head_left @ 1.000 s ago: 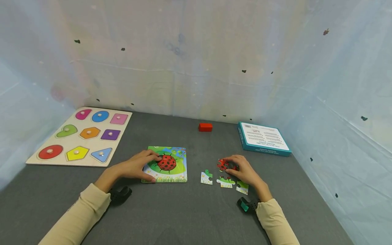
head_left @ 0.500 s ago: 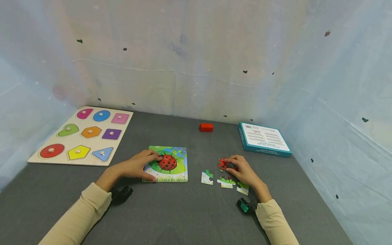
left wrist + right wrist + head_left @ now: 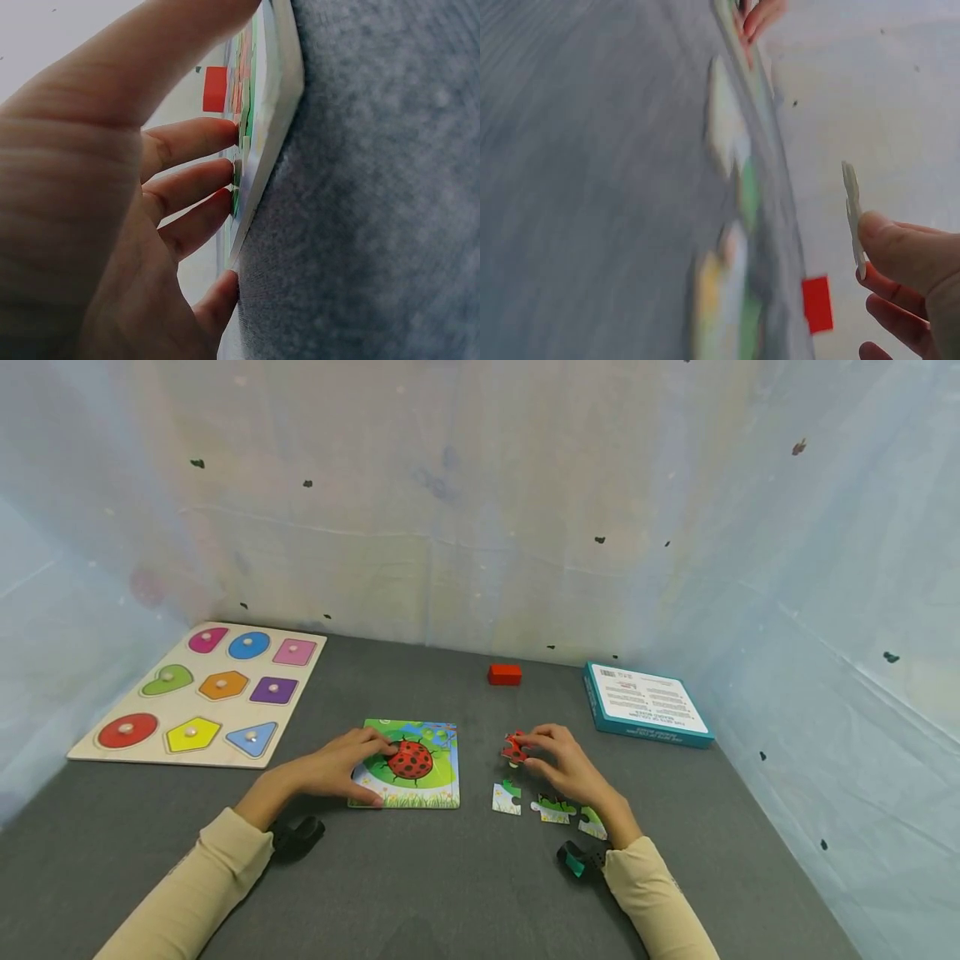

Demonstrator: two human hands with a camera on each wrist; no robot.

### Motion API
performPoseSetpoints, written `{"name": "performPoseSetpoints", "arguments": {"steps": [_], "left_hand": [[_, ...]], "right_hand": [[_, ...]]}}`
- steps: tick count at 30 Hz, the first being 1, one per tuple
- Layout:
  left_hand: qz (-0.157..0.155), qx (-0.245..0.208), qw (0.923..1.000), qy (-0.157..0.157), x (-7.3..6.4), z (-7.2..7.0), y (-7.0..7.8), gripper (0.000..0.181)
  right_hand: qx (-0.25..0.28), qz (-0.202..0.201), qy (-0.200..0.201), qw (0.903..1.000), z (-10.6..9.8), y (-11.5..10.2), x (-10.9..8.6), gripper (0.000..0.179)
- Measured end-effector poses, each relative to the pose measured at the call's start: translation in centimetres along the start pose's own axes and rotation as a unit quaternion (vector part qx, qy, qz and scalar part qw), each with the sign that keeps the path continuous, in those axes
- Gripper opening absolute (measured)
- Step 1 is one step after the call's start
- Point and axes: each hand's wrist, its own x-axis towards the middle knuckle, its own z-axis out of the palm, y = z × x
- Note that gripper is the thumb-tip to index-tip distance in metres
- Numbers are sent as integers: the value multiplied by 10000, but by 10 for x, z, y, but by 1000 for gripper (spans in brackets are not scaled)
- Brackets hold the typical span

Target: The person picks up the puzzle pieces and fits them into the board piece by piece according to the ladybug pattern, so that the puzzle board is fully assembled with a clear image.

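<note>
My left hand (image 3: 330,768) rests on a square ladybug jigsaw board (image 3: 420,777), fingertips on the picture and thumb at the near edge. In the left wrist view, the fingers (image 3: 196,180) lie lightly bent over the board's top. Between thumb and fingertips, my right hand (image 3: 573,767) pinches a red, black-spotted jigsaw piece (image 3: 513,748). The right wrist view shows this piece (image 3: 853,214) edge-on, raised over the table. Nearer me lie a white-and-green corner piece (image 3: 505,798), a green grass piece (image 3: 555,812) and another green piece (image 3: 592,823), partly covered by the right wrist.
A wooden shape board (image 3: 172,702) with coloured knobbed shapes lies at the left. A red block (image 3: 504,674) stands toward the back, and a flat teal box (image 3: 648,703) lies at the back right. Pale sheeting (image 3: 465,510) walls the back and sides.
My right hand has lifted the red spotted piece from the other pieces and carried it left toward the board. The left hand has stayed on the board.
</note>
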Motion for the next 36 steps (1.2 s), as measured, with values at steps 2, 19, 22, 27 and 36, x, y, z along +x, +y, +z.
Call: {"name": "performPoseSetpoints", "arguments": {"steps": [2, 19, 22, 27, 36], "left_hand": [[-1, -4, 10000, 14, 0, 0, 0, 74], [-222, -65, 9997, -109, 3, 2, -1, 75], [-191, -55, 9997, -108, 2, 2, -1, 74], [-122, -75, 9999, -58, 2, 2, 0, 74], [-43, -79, 10000, -21, 2, 1, -1, 73]], "right_hand": [[67, -84, 32, 9999, 3, -6, 9, 36], [465, -1094, 19, 9929, 38, -54, 71, 33], [472, -1196, -108, 9916, 46, -60, 77, 33], [428, -1126, -364, 9920, 59, -65, 85, 34], [306, -1046, -785, 9909, 78, -68, 88, 33]]}}
